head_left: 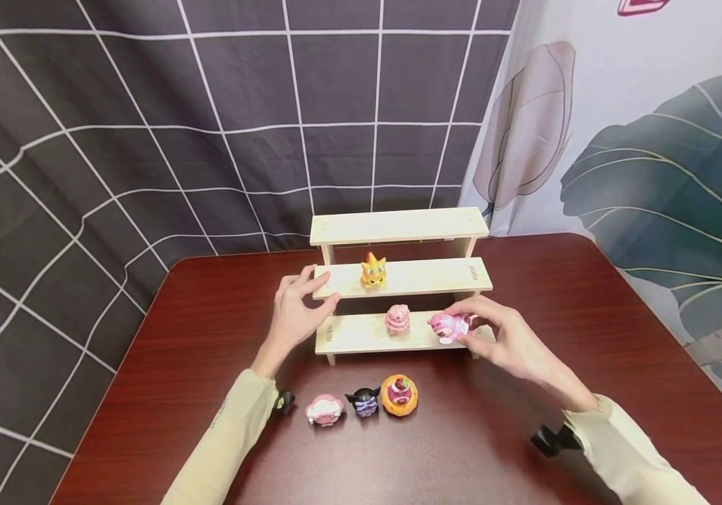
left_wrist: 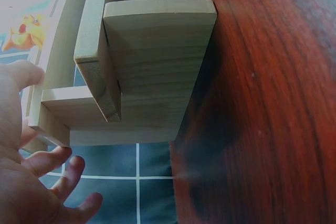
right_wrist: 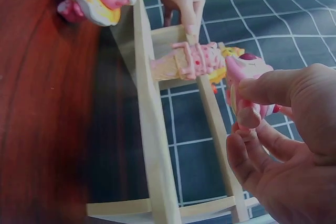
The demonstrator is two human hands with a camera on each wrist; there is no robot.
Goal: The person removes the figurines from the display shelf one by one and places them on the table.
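Head view shows a three-tier wooden shelf (head_left: 399,226) standing on a reddish-brown table (head_left: 209,337); at the right end of the shelf's lowest board the right hand (head_left: 506,339) grasps a pink figurine (head_left: 446,327), thumb and fingers pinching it; whether the figurine touches the board I cannot tell; at the shelf's left end the left hand (head_left: 300,308) touches the middle board, its fingers spread and loosely bent rather than clenched, the thumb by the board's front edge; the left wrist view shows these fingers apart around the end of the shelf; on the shelf's middle board, left of its centre, stands a yellow figurine (head_left: 373,271); near the middle of the shelf's lowest board, just left of the pinched figurine, stands a small pink-topped figurine (head_left: 397,319), whose tan base shows in the right wrist view; in front of the shelf, on the table, sit a pink-and-white figurine (head_left: 324,409), a black figurine (head_left: 366,402) with a purple bow and an orange-rimmed figurine (head_left: 399,395), running left to right; behind the shelf hangs a dark gridded cloth (head_left: 178,126), and behind its right side a pale leaf-printed cloth (head_left: 537,140).
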